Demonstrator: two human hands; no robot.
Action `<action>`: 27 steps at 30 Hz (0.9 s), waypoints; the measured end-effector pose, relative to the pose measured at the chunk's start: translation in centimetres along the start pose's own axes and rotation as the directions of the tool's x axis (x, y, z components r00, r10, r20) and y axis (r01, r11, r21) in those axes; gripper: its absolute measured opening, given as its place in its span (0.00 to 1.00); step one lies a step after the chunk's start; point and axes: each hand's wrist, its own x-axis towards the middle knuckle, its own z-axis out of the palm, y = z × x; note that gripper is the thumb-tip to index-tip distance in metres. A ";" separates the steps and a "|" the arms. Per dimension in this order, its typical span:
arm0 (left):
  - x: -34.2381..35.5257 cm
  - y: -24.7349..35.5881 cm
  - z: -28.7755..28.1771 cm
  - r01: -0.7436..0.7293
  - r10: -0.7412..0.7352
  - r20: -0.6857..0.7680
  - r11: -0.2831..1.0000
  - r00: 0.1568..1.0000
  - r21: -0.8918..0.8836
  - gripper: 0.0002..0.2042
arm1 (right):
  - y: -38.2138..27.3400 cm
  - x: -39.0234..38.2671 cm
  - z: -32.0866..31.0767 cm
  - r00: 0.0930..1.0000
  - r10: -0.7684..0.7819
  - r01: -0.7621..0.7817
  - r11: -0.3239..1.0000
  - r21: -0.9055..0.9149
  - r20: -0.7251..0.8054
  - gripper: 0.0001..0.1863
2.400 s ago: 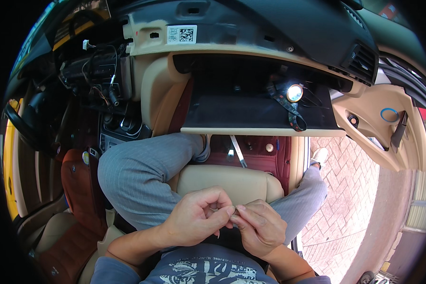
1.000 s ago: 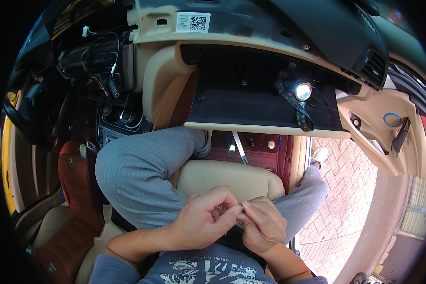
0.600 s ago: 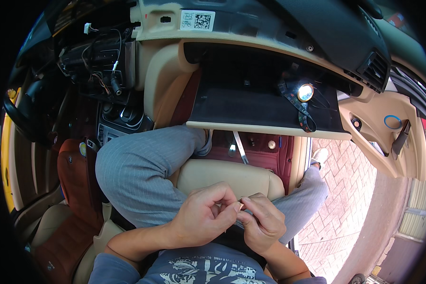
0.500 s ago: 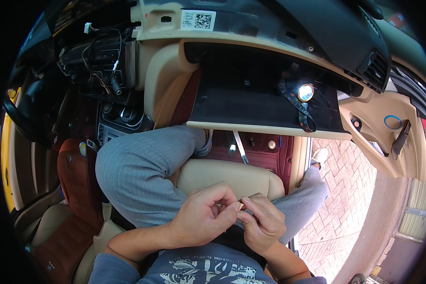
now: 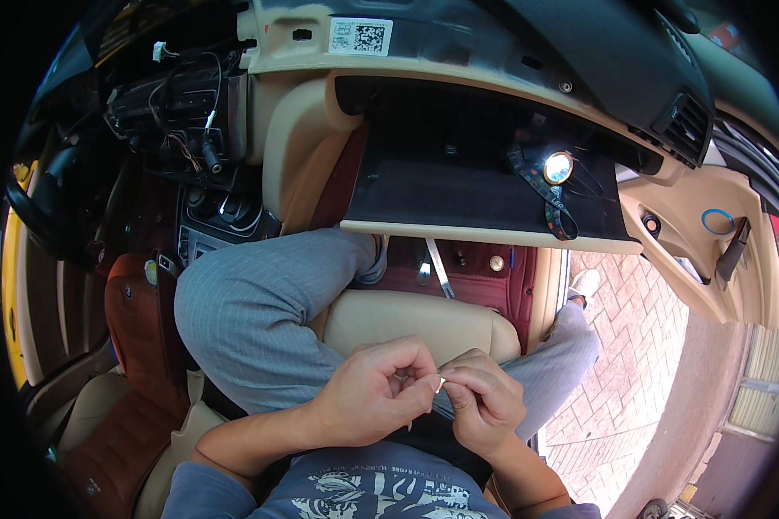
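Above my lap, my left hand (image 5: pixel 384 387) and my right hand (image 5: pixel 485 400) meet at their fingertips. A small pale piece (image 5: pixel 441 383) shows between them, too little of it visible to tell its kind. The left thumb and forefinger are pinched at its left side, with the other fingers curled in. On its right side, my right thumb and fingers are pinched too. A thin pale tip (image 5: pixel 410 425) pokes out below the left hand; what it belongs to is hidden. Beyond the hands lies the front part of the beige seat (image 5: pixel 407 324).
Ahead hangs an open glove box lid (image 5: pixel 476 192) with a lit round lamp (image 5: pixel 558 167) and a patterned strap (image 5: pixel 552 208) on it. A metal strip tool (image 5: pixel 439 268) stands below. Loose wires (image 5: pixel 182 147) hang from the opened centre console. The car door (image 5: pixel 710 251) stands open at right.
My right fingers have shifted slightly at the fingertips, and a little more of the small pale piece shows. The left hand has barely moved.
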 end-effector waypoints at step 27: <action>0.0 0.2 -0.6 0.004 -0.005 0.013 0.999 1.000 0.034 0.06 | -0.5 -0.2 0.7 0.995 0.083 -0.080 0.994 0.068 -0.049 0.06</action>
